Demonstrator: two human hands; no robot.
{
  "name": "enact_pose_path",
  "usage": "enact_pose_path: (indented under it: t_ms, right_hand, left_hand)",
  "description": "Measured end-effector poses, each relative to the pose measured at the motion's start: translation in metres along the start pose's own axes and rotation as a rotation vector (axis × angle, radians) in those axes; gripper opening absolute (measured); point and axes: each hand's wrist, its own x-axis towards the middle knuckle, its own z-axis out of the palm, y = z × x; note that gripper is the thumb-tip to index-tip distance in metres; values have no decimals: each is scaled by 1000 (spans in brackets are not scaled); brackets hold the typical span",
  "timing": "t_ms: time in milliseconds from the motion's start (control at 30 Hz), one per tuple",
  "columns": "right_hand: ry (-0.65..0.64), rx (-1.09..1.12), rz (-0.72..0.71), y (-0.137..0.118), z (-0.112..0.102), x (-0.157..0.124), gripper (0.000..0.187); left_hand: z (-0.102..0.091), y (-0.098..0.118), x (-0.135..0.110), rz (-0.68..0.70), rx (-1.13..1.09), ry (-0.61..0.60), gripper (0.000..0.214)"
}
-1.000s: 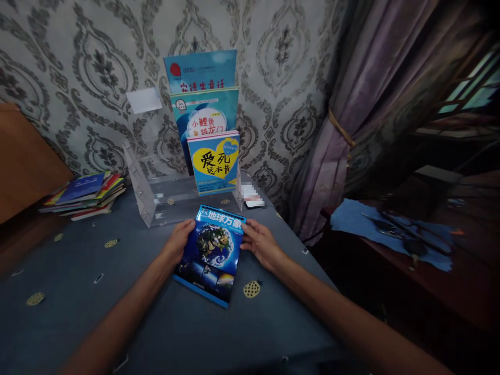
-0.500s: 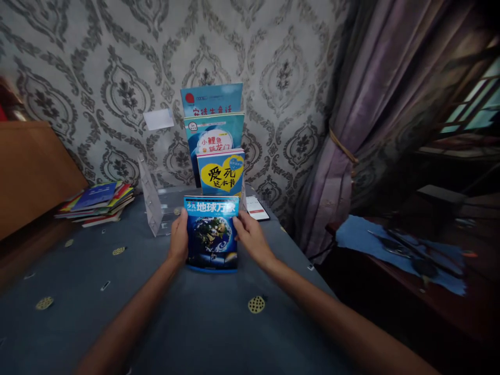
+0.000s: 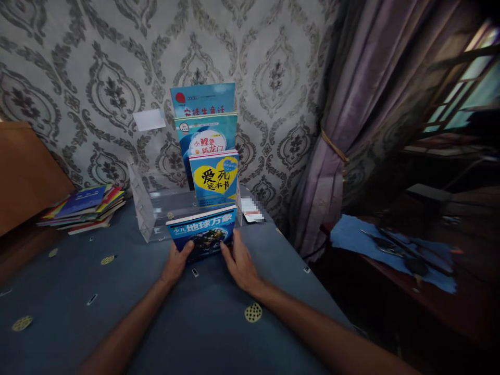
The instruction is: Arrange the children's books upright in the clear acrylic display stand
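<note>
Head view: the tilted globe-covered book (image 3: pixel 209 237) is in front of the clear rack (image 3: pixel 141 205), gripped at its sides by the fingers of the left hand (image 3: pixel 175 264) and right hand (image 3: pixel 241 264). It could slip if either thumb (both touch the cover) loosened; both hands angle inward over the tabletop (image 3: pixel 187 323)

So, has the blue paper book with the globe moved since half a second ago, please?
Yes, the globe book has dropped in view relative to the standing yellow-heart book behind it.
</note>
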Motion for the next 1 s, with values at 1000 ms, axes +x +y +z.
enact_pose_path:
  t_ms: [1000]
  right_hand:
    - [-75,-50,-5,-15,-13,-3,45]
  left_hand:
    - [-9,15,-14,-32,289,-306,27]
